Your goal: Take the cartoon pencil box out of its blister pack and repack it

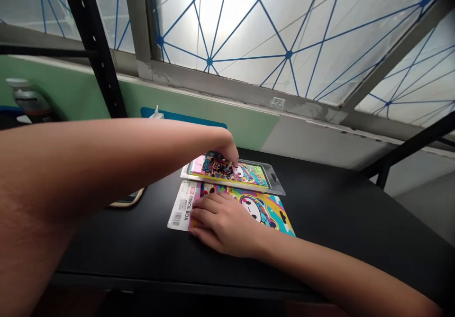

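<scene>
Well, we see two arms reach in over a black table (320, 212), and they cross the middle of the view. The left hand (225, 152) comes in from the left side and sits near the middle of the frame. Its fingers (231, 153) curl down and bunch up, and their tips touch a bright pack in see-through plastic (252, 175). We cannot tell if they pinch it, because the hand hides part of them.

The right hand (222, 224) comes in from the lower right. It lies flat on a second bright pack (270, 212), just below the first one. Its fingers (206, 208) sit close together and press down on the pack. This lower pack has a white end with a barcode and the words "PENCIL BOX". The two packs lie side by side near the middle of the table, almost touching.

Left of the packs, a phone (128, 198) pokes out from under the left arm. At the upper left, we see a bottle (28, 100) by a green wall (249, 127). Up top, a big window (249, 32) has blue lines across it, and a black shelf post (95, 47) stands in front.
</scene>
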### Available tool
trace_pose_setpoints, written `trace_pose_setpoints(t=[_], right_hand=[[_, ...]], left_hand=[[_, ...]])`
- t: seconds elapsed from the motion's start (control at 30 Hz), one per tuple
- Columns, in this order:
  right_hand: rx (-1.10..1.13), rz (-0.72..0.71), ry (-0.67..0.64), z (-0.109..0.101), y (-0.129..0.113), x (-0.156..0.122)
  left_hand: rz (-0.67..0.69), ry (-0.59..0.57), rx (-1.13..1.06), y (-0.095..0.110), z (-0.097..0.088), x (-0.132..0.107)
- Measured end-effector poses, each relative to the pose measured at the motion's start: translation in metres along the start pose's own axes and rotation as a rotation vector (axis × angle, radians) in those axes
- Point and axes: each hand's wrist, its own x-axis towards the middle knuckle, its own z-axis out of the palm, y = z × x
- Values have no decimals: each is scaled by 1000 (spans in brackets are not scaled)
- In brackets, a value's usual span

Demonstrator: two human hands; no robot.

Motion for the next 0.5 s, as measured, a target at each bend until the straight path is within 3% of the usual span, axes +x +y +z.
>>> trace_pose_setpoints(t=[0.13,0.27,0.4,0.5], right_hand=[[38,-22,58,-4,5,-3],[39,-39,151,-13,14,-3],[-46,54,231,-25,35,-3],[-96,151,267,-33,56,-7]], left_hand=[[-184,-214,-60,7,0,7],[-243,-270,-90,8,-1,7],[-199,-210,-88,9,-5,2],[-67,-14,-85,11,-9,-3]])
